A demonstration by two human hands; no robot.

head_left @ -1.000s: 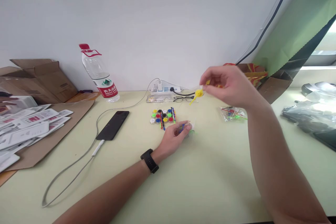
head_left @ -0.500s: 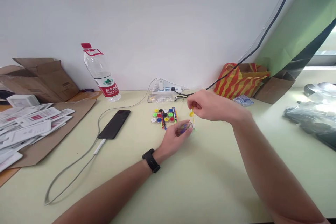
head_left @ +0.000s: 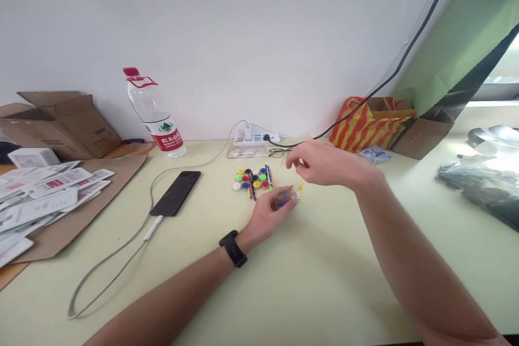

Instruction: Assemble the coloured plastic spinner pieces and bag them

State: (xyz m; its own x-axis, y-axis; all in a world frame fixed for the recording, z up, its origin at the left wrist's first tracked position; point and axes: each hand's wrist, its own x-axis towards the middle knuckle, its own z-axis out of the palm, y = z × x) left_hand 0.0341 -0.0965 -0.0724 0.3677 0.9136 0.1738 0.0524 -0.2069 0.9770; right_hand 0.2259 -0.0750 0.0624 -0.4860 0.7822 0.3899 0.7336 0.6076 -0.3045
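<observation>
My left hand (head_left: pixel 268 215), with a black watch on its wrist, rests on the pale green table (head_left: pixel 324 281). Its fingers are closed round a small clear bundle of coloured plastic pieces (head_left: pixel 285 198). A yellow piece (head_left: pixel 300 187) sits at the bundle's right edge. Just above it hovers my right hand (head_left: pixel 324 165), fingers loosely curled and slightly apart, with nothing visible in them. Behind the hands, a tight cluster of round coloured caps and thin coloured sticks (head_left: pixel 253 179) lies on the table.
A black phone (head_left: pixel 175 193) on a grey cable lies to the left, a water bottle (head_left: pixel 152 113) behind it. Power strip (head_left: pixel 253 138) and glasses (head_left: pixel 279 152) sit by the wall. White packets (head_left: pixel 40 189) and cardboard lie far left, a striped bag (head_left: pixel 365 124) and dark plastic bags (head_left: pixel 478 178) to the right.
My right hand came down from the upper right with the yellow piece to the bundle in my left hand. The piece now sits at the bundle and the fingers have lifted off.
</observation>
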